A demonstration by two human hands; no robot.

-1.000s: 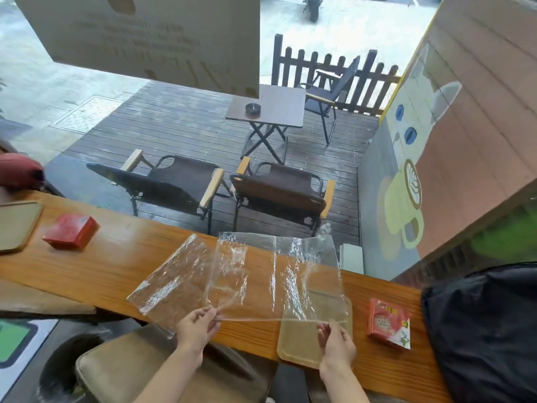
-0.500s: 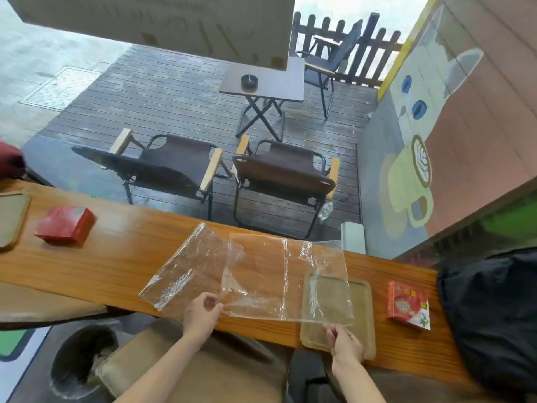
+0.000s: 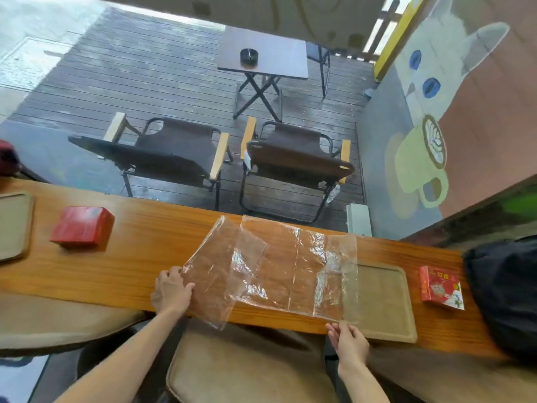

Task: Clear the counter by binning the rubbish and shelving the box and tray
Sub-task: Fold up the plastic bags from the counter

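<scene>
both hands' grip is pinched on the clear plastic sheet (image 3: 270,266); gather it inward into a tight ball before lifting it off the bench (image 3: 139,228).

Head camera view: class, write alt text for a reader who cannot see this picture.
Two bare hands, the left hand and right hand, hold a clear plastic sheet spread flat on a long wooden counter. Its right edge overlaps a tan tray; a printed red box lies further right, a plain red box to the left.
</scene>
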